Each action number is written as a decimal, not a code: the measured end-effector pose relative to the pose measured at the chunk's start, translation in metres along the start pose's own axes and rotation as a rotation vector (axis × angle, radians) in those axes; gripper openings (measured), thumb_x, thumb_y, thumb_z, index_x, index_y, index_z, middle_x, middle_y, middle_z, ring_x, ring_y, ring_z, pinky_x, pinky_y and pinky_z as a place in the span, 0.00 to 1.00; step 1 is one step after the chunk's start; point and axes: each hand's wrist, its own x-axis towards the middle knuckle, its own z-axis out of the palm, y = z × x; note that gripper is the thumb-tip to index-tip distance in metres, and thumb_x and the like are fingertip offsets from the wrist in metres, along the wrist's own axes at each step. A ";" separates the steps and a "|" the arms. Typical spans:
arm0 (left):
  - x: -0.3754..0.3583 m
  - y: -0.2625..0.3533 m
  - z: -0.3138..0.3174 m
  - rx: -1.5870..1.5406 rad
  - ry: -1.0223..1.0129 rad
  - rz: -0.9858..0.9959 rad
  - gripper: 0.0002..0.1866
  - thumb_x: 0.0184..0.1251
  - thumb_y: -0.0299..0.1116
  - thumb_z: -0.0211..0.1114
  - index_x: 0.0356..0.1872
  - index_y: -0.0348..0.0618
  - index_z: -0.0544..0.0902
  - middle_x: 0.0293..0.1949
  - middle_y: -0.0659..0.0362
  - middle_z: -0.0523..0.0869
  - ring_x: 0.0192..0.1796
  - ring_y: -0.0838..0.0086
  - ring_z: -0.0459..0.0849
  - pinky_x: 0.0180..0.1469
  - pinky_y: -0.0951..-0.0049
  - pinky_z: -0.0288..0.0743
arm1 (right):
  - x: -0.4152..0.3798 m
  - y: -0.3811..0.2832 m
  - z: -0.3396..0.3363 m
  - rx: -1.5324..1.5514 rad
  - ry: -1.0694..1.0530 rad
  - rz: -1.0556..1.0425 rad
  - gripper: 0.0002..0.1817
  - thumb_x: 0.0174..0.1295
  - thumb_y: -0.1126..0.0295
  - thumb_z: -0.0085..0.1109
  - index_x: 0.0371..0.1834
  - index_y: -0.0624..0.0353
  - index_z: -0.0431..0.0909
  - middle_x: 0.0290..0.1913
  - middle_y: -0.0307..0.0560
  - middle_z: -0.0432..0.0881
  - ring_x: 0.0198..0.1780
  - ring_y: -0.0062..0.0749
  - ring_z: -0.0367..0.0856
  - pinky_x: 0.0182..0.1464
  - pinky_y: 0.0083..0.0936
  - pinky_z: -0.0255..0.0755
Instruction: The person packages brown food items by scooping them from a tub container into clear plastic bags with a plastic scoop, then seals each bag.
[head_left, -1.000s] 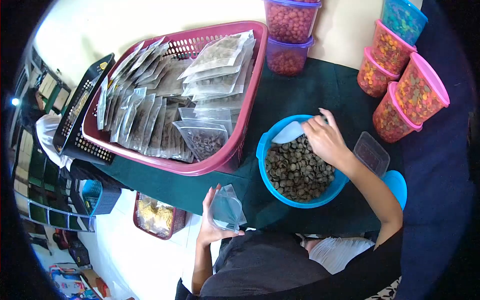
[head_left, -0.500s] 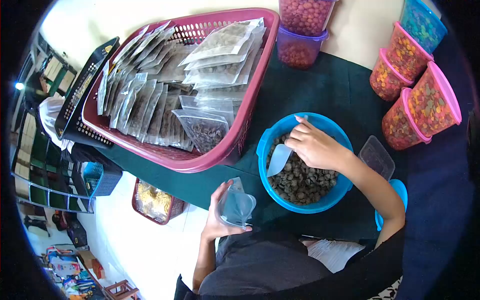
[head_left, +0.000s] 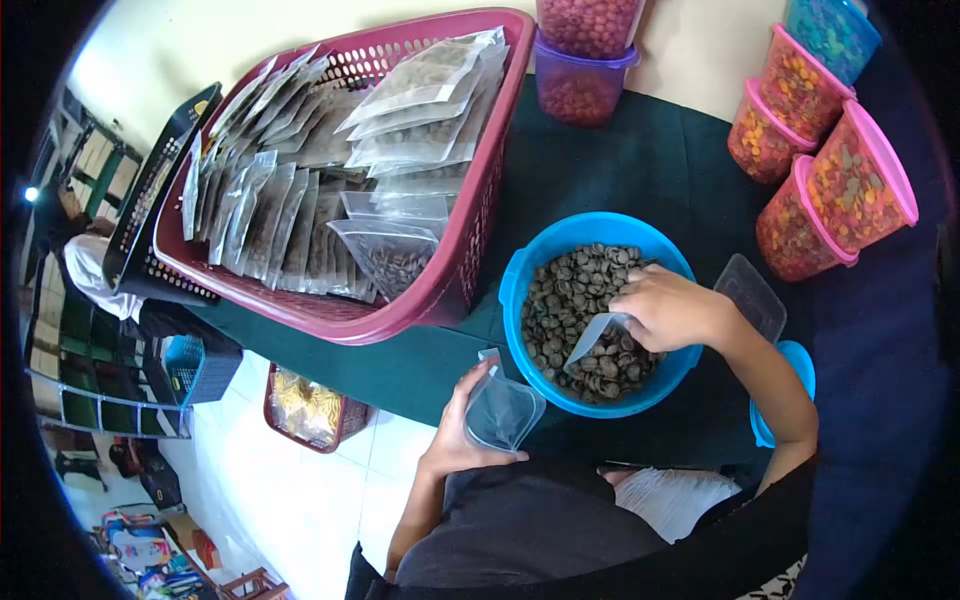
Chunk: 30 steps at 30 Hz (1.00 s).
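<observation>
My left hand (head_left: 466,428) holds an open clear plastic pouch (head_left: 504,410), with no contents visible inside, at the near edge of the green-covered table. In my right hand (head_left: 660,308) is a pale translucent scoop (head_left: 594,340), its blade tilted down among dark, round dried pieces (head_left: 575,290). They fill much of a blue tub (head_left: 513,318). The pouch is just left of the tub, apart from it. Left of the tub, a maroon basket (head_left: 400,318) holds many flat, filled clear packets (head_left: 410,120).
Tubs with pink rims (head_left: 800,215) stand at the back right, and a purple-rimmed tub (head_left: 585,80) at the back. A clear lid (head_left: 752,298) and a blue lid (head_left: 795,380) lie right. A crate of yellow packets (head_left: 310,408) sits on the floor. A person (head_left: 95,270) is at far left.
My right hand and the scoop have moved down and right within the tub. My left hand has moved the pouch right, closer to the tub. The view has shifted slightly.
</observation>
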 end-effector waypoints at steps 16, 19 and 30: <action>-0.008 -0.017 -0.009 -0.049 0.037 0.066 0.58 0.21 0.39 0.80 0.59 0.37 0.54 0.60 0.44 0.60 0.62 0.56 0.61 0.61 0.62 0.56 | 0.007 0.000 0.003 0.320 0.159 0.180 0.12 0.50 0.65 0.46 0.22 0.64 0.73 0.21 0.56 0.75 0.25 0.45 0.75 0.30 0.37 0.66; -0.009 -0.020 -0.012 0.043 0.024 0.090 0.61 0.22 0.42 0.80 0.60 0.36 0.50 0.60 0.42 0.59 0.63 0.56 0.59 0.62 0.61 0.55 | 0.006 -0.012 0.004 0.516 0.194 0.302 0.12 0.53 0.68 0.42 0.22 0.66 0.70 0.19 0.55 0.74 0.23 0.40 0.75 0.29 0.33 0.65; 0.009 -0.014 -0.020 0.023 -0.179 0.098 0.64 0.25 0.44 0.79 0.62 0.31 0.43 0.59 0.41 0.59 0.63 0.56 0.58 0.62 0.63 0.53 | -0.003 -0.068 -0.004 0.557 0.316 0.610 0.11 0.51 0.71 0.40 0.28 0.67 0.72 0.25 0.58 0.74 0.29 0.45 0.74 0.35 0.34 0.65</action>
